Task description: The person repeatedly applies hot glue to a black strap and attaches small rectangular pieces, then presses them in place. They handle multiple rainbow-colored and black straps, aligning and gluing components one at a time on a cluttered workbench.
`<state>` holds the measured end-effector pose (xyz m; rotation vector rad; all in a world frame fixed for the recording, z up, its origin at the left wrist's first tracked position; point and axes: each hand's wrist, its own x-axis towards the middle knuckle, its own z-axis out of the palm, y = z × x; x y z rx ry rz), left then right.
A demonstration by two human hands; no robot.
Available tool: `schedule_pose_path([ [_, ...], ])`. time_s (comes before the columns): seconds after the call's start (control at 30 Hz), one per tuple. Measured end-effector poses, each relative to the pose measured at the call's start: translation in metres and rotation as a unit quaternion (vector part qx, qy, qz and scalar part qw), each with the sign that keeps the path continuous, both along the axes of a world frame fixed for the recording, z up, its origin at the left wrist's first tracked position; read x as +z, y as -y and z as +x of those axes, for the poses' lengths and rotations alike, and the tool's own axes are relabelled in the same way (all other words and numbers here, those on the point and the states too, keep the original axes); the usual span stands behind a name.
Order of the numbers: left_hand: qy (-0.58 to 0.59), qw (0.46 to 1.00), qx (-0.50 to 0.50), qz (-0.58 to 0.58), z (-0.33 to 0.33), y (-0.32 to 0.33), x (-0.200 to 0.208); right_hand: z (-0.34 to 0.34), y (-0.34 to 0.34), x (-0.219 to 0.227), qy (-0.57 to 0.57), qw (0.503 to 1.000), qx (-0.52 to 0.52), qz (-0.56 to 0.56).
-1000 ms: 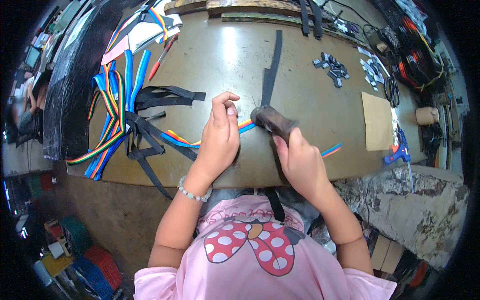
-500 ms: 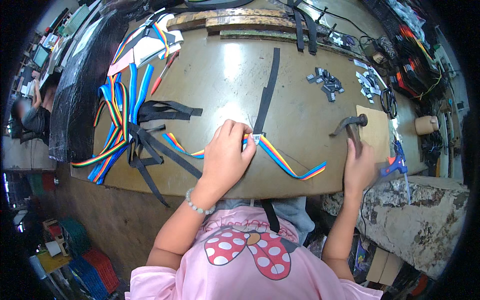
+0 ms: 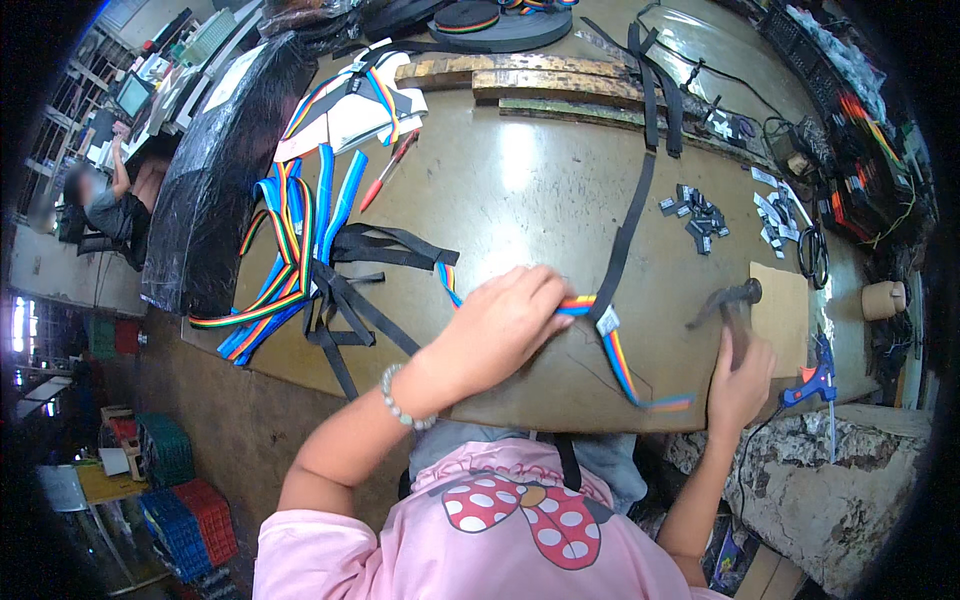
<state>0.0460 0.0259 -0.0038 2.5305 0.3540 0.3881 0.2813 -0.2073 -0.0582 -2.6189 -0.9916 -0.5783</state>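
Observation:
My left hand [image 3: 508,330] pinches a rainbow-striped strap [image 3: 620,362], whose ends stick out on both sides of the fingers. To the right of those fingers a small white tag [image 3: 607,320] sits where the striped strap meets a black webbing strip [image 3: 630,215] running up the table. My right hand [image 3: 742,385] is closed round the handle of a hammer [image 3: 735,305], its head beside a brown cardboard sheet [image 3: 785,318]. The hammer and the strap's right end are slightly blurred.
Blue and rainbow straps [image 3: 290,250] and black straps [image 3: 390,243] lie at the left, near a red pen [image 3: 388,172]. Small black tabs [image 3: 695,217] lie to the right, above a blue glue gun [image 3: 815,380]. Wooden bars [image 3: 560,85] line the back. A person [image 3: 105,195] sits far left.
The view has shifted, so the table sits lower and further right. My left hand has drawn the striped strap with it, and the black strip now leans more. The hammer stays in my right hand.

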Motion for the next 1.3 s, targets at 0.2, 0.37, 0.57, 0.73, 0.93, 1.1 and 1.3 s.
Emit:
schedule_pose_path([
  [0.2,0.149,0.976,0.055,0.148,-0.002,-0.113,0.069,-0.001,-0.001,-0.001,0.004,1.0,-0.008,0.0],
  [0.37,0.147,0.956,0.187,0.172,-0.039,-0.238,0.12,-0.002,-0.004,0.0,-0.021,0.999,-0.038,-0.023],
  [0.57,0.228,0.888,0.196,0.348,0.011,-0.261,0.063,-0.004,-0.007,-0.001,-0.004,1.0,-0.03,-0.01],
  [0.73,0.162,0.97,0.166,0.069,0.162,-0.134,-0.016,-0.002,-0.008,0.001,0.0,0.999,-0.032,-0.016],
  [0.93,0.118,0.959,0.195,0.168,0.249,-0.095,-0.044,-0.003,-0.005,-0.001,0.012,1.0,-0.015,0.008],
  [1.1,0.172,0.967,0.179,0.06,0.211,-0.112,-0.043,0.001,-0.005,-0.001,-0.013,1.0,-0.02,-0.018],
  [1.3,0.212,0.868,0.206,-0.399,0.047,-0.026,-0.031,-0.041,-0.038,0.022,0.048,0.979,0.176,0.088],
])
